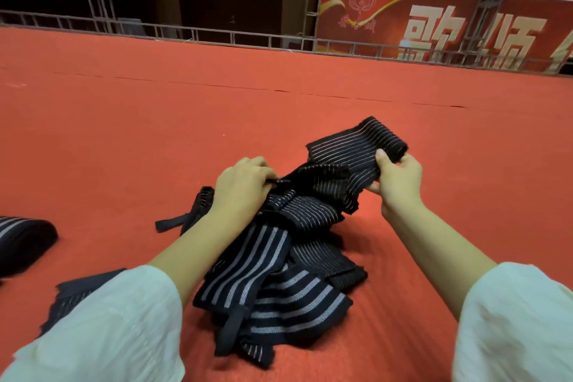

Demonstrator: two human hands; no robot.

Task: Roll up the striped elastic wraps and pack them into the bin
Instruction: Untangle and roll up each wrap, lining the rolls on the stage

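Carpet: red floor covering (124, 133) fills most of the frame, with a red banner (434, 25) and metal truss along the top edge.
Wrap in work: thin-striped elastic wrap (350, 149), centre right, held above the pile and spanning my two hands.
Right hand (400, 186): closed around the wrap's free end, thumb on top.
Left hand (242, 186): fingers curled, pinching the same wrap's bunched part at centre.
Pile (279, 282): more striped wraps heaped on the carpet at lower centre, touching the one I hold.
Left edge: one dark striped bundle (21, 236), seemingly rolled already.
Bin: not in view.
Step, as I judge it: freeing one wrap and finding its end to begin rolling.
Doing it well: I'd pull it clear of the pile and flatten the twist. Then I'd roll from the right-hand end under steady tension, edges aligned, so the roll neither cones nor springs loose.
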